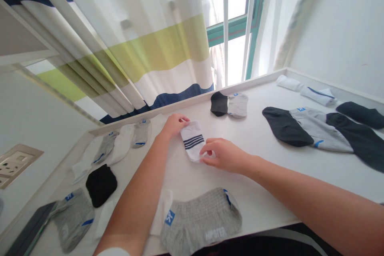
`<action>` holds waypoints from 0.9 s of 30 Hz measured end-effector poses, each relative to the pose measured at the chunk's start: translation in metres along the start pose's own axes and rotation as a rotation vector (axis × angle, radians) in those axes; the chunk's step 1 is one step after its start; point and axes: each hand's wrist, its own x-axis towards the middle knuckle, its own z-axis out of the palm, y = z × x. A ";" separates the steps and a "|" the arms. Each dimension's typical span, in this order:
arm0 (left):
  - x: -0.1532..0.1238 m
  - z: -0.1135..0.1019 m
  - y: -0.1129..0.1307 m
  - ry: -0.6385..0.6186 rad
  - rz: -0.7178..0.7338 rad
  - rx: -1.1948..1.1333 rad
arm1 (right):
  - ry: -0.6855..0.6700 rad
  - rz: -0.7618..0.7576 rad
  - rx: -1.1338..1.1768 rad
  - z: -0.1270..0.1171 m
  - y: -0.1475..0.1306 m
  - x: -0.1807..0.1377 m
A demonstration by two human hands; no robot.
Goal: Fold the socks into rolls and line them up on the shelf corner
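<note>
A white sock with dark stripes (193, 141) lies folded short on the white surface in front of me. My left hand (175, 125) pinches its upper left end between thumb and fingers. At the sock's lower right edge, my right hand (222, 153) has its fingers curled with the thumb below, closed on the fabric. Nearer to me rests a grey sock with "HIPSTER" lettering (204, 218). Beyond my hands, a black sock (219, 104) and a light grey sock (238, 105) lie end to end.
Black and grey socks (322, 128) lie overlapping at the right, with rolled white socks (318, 95) behind. On the left are grey and white socks, a folded black sock (101, 185) and a dark flat object (31, 230). A raised rim (255, 84) borders the surface below the curtain (144, 44).
</note>
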 end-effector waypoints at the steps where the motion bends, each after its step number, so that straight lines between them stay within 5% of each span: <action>1: 0.000 0.000 0.000 0.008 0.007 0.008 | 0.003 -0.018 -0.002 0.001 0.001 0.000; 16: -0.005 0.000 0.011 -0.029 0.021 0.083 | 0.038 -0.169 0.019 0.009 0.007 0.003; 27: -0.072 -0.093 0.100 -0.068 0.223 0.259 | 0.069 -0.203 -0.018 0.001 0.006 0.002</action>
